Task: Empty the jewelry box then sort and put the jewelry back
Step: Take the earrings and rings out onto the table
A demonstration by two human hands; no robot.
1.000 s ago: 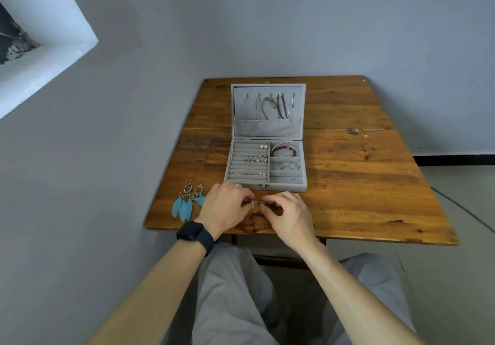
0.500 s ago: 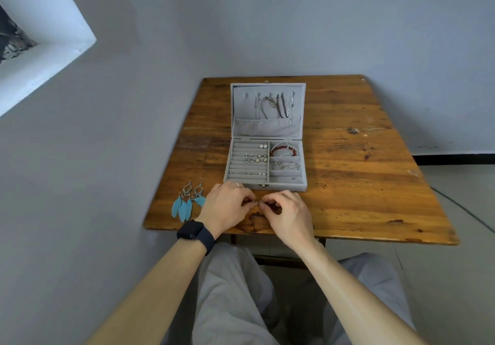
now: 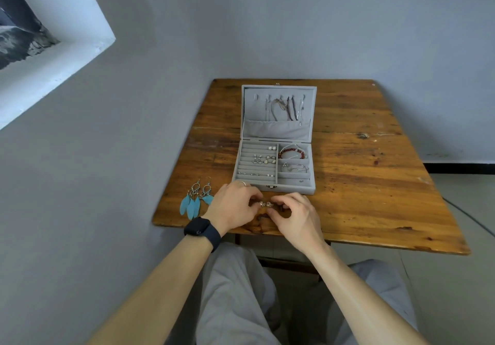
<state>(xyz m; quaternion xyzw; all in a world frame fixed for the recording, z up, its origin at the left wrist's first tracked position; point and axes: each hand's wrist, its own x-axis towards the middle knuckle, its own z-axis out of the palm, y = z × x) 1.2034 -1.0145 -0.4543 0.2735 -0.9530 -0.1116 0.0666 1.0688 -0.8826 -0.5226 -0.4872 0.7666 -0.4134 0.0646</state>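
Open grey jewelry box [image 3: 294,189] at mid counter [image 3: 375,189], with studs, bracelets and hung necklaces inside; emptying judged barely begun. Just in front of the box, left hand [image 3: 233,205] and right hand [image 3: 294,216] together, both pinching one small silvery piece [image 3: 266,204]. Left of the box, blue feather earrings [image 3: 197,200] laid out. No readable writing anywhere.

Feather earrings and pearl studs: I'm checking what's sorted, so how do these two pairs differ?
The feather earrings lie out on the table, left of the jewelry box; the pearl studs sit inside it, in a far row of the slotted section. The feather earrings are long, dangling and blue; the pearl studs are small, round and white. Both are matched pairs lying side by side.
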